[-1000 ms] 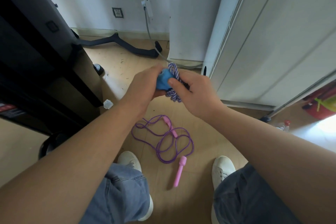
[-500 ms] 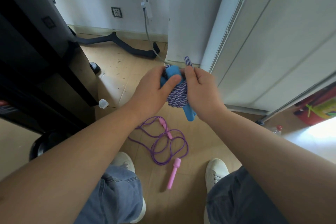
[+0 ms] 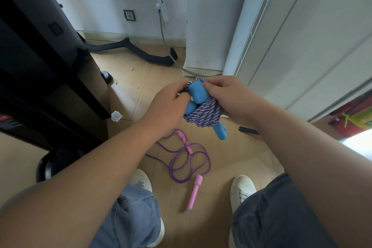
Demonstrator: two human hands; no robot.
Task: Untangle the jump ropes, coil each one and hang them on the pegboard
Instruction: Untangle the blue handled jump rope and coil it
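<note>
The fingers of my left hand [image 3: 167,104] are curled round the left side of the blue-handled jump rope [image 3: 203,116]. The fingers of my right hand [image 3: 231,98] are curled round its upper right side, so both hands grip the one bundle at the centre of the frame, held up off the floor [image 3: 141,78]. Its purple-and-white braided cord is wound into a tight coil. One blue handle [image 3: 198,91] lies across the top between my fingertips, and another blue end [image 3: 220,132] sticks out below the coil.

Beneath my hands, lower centre, the purple jump rope [image 3: 181,160] lies in loose loops on the floor, one pink handle [image 3: 194,192] pointing down between my white shoes [image 3: 241,187]. A black pen-like stick [image 3: 248,130] lies on the floor just right of the bundle, and a small clear box [image 3: 116,116] sits at centre left beside the dark cabinet [image 3: 40,66]. A wall socket [image 3: 129,15] shows at upper centre.
</note>
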